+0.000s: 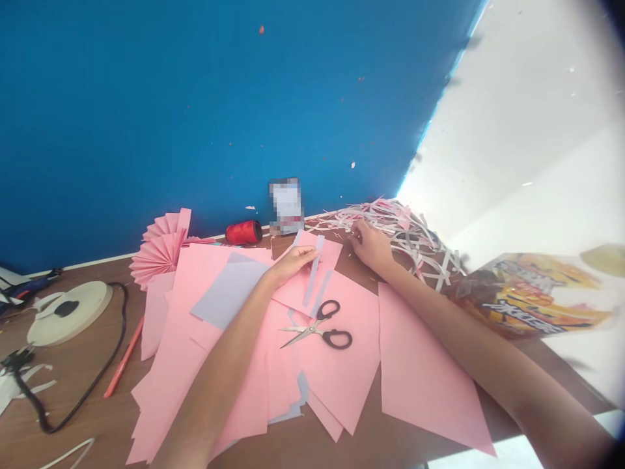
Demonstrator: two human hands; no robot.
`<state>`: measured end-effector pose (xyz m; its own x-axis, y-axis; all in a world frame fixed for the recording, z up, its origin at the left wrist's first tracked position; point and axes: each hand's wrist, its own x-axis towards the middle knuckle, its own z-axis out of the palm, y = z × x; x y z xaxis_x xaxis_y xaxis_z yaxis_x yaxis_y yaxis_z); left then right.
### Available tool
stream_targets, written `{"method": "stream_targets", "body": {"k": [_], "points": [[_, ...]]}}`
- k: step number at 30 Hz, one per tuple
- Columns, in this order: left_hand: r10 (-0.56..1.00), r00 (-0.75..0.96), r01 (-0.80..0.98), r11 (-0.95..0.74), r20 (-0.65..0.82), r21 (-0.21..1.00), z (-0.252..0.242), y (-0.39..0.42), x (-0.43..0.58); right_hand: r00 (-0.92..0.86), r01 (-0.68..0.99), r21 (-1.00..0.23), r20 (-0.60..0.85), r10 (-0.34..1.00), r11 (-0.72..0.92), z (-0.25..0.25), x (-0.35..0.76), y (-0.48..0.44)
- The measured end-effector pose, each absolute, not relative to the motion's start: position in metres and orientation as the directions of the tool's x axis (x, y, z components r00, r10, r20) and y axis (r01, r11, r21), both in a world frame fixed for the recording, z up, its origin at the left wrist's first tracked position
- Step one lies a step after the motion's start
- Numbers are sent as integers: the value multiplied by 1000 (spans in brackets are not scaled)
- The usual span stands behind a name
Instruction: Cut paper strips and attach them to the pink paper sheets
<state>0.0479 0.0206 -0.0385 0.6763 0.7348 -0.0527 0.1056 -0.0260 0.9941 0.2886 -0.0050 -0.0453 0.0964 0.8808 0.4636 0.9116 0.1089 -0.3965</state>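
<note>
Pink paper [312, 277] is lying mid-bench, the left hand [293, 262] pinching its narrow strip [315, 270] steady; at two o'clock the right hand [372, 246], fingers curled, is touching the shred pile [415, 234]. Scissors [322, 329] are resting at six o'clock.

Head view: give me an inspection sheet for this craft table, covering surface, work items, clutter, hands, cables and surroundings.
Surface: brown table, largely covered with paper.
Work items: pink paper piece with pale strips under the left hand; pink sheets spread around it; scissors lying open on them, untouched.
Clutter: heap of paper strips, pink paper fan, red thread spool, orange pencil, tape roll, printed bag.
Hands: left hand pinches the pink paper piece; right hand at the strip heap, grip unclear.
Cables: black cable looping across the table's left side.
Surroundings: blue wall, white wall.
</note>
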Motion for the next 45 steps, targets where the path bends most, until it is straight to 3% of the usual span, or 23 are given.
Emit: {"method": "stream_targets", "body": {"k": [6,12,16,18,22,26,31,36,40,45], "points": [[736,675,102,-13,-59,995,-40,20,49,-179,821,-450,383,906,352,-40,288,-10],[737,674,111,-28,-55,993,-40,19,49,-274,841,-400,266,924,364,-41,290,-10],[732,680,103,-30,-48,994,-40,20,49,-192,922,-238,407,893,306,-44,287,-8],[729,683,104,-31,-49,994,-40,20,49,-155,934,-215,477,865,286,-45,287,-6],[737,674,104,-17,-58,994,-41,21,49,-159,881,-321,491,857,347,-47,291,-4],[728,683,114,-25,-60,993,-40,21,49,-310,790,-371,446,840,488,-47,292,-4],[741,669,118,-23,-62,993,-38,19,50,-205,933,-203,375,904,296,-48,286,-5],[737,673,106,-17,-60,994,-39,20,50,-92,985,-95,421,902,144,-47,283,-7],[737,673,117,-27,-60,993,-38,20,50,-92,989,-66,423,901,132,-42,282,-10],[735,676,129,-62,-42,990,-37,20,49,46,997,-76,258,965,-27,-39,279,-12]]}}
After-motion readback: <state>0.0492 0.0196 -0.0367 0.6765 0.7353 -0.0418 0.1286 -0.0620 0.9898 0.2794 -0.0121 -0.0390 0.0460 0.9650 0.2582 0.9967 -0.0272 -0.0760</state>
